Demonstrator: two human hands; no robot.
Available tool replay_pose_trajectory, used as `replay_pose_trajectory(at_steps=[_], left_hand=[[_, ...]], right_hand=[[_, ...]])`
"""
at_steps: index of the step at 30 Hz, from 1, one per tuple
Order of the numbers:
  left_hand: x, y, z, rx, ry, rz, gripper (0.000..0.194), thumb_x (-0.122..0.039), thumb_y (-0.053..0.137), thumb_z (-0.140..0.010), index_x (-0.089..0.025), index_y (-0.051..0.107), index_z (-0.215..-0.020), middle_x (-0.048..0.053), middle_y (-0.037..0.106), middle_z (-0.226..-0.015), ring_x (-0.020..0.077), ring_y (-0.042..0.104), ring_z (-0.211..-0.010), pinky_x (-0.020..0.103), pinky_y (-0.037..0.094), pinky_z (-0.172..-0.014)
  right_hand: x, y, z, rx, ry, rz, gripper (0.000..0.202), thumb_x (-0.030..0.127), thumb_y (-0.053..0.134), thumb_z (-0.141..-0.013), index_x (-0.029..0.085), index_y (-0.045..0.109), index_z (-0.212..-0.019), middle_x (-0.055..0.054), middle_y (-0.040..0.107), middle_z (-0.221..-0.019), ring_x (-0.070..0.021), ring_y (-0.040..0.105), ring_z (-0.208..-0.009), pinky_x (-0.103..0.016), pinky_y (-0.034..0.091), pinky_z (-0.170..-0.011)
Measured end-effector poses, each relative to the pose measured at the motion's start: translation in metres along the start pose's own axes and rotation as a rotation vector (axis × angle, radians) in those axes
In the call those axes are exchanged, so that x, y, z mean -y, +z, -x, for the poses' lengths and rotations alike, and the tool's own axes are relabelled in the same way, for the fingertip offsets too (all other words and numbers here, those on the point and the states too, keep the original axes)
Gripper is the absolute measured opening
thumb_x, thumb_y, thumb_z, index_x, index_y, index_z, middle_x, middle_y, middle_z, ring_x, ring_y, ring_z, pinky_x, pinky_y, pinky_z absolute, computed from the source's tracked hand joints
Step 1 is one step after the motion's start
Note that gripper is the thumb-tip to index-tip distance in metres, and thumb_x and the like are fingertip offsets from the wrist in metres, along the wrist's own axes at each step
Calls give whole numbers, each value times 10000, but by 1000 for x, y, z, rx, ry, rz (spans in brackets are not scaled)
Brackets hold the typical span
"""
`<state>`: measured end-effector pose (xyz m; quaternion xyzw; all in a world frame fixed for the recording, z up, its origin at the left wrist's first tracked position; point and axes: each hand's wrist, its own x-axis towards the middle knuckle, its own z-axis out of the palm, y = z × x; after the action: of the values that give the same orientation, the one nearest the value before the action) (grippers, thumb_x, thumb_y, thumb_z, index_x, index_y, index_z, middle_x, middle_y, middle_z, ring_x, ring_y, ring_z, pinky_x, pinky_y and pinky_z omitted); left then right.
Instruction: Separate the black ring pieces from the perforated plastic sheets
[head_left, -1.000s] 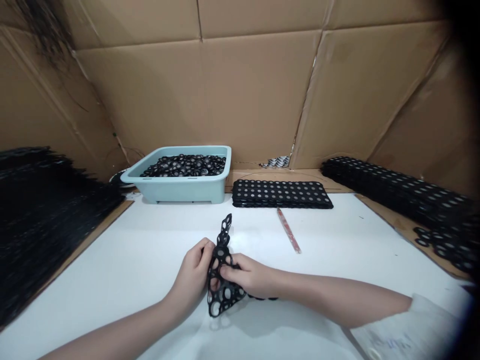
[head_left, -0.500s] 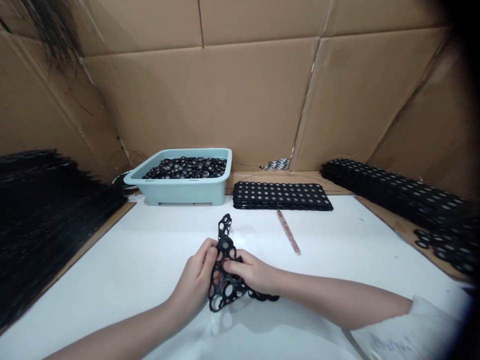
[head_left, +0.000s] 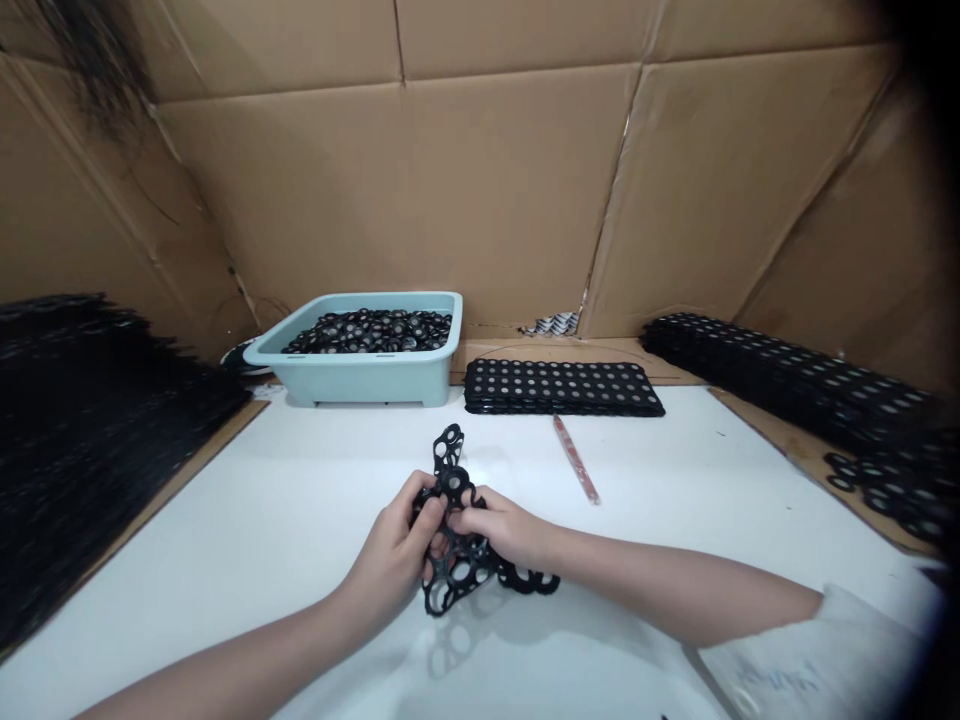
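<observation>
Between both hands, above the white table, is a floppy black sheet with round holes (head_left: 459, 572). A black ring-shaped disc with a pale centre (head_left: 454, 484) sits on its upper part, at the thumbs. My left hand (head_left: 409, 530) is closed on the sheet's left side, its thumb pressed near the disc. My right hand (head_left: 504, 528) pinches the sheet from the right, with its thumb on the front. One end of the sheet sticks up beyond the hands, and another part hangs under my right hand. Some fingertips are hidden behind the sheet.
A pale blue tub (head_left: 360, 380) full of black discs stands at the back left. Beside it lie stacked black sheets with pale dots (head_left: 564, 388) and a red strip (head_left: 576, 460). Dark piles (head_left: 97, 440) line the left; more dotted sheets (head_left: 787, 375) lie right. Cardboard walls surround the table (head_left: 652, 480).
My left thumb has shifted right and up, closer to the disc. The sheet has bent a little between the hands, its lower corner moving slightly right. The view has tilted slightly.
</observation>
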<state>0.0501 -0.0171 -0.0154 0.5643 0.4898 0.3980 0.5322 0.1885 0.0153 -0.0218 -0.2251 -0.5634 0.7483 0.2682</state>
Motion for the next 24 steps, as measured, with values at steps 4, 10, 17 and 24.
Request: replay_pose_trajectory(at_steps=[4,10,17,24], left_hand=[[1,0,0,13,-11,0,279,-470,409,-787,-198,446,-841,-72,375,-498,68,382,-403,150,313,-355],[1,0,1,11,-12,-18,278,-465,373,-807,-196,438,-837,-67,371,-510,67,386,-420,151,324,-362],[0,-1,1,22,-28,-37,272,-468,370,-810,-205,431,-847,-74,358,-501,64,372,-417,149,318,-357],[4,-1,1,19,-16,-8,296,-484,320,-825,-207,422,-807,-70,361,-517,73,394,-434,172,335,-383]], right_hand=[[-1,-1,0,-19,-6,17,186,139,399,-671,117,584,-666,0,546,-541,-129,519,-560,-291,435,-665],[1,1,0,23,-6,-6,182,122,386,-667,118,567,-671,-6,549,-558,-130,525,-560,-294,434,-667],[3,1,2,38,-3,8,187,144,389,-691,114,570,-660,-8,553,-556,-123,520,-554,-293,437,-679],[-2,-2,-1,15,-17,27,176,144,414,-693,106,576,-635,-13,563,-564,-126,538,-562,-300,442,-683]])
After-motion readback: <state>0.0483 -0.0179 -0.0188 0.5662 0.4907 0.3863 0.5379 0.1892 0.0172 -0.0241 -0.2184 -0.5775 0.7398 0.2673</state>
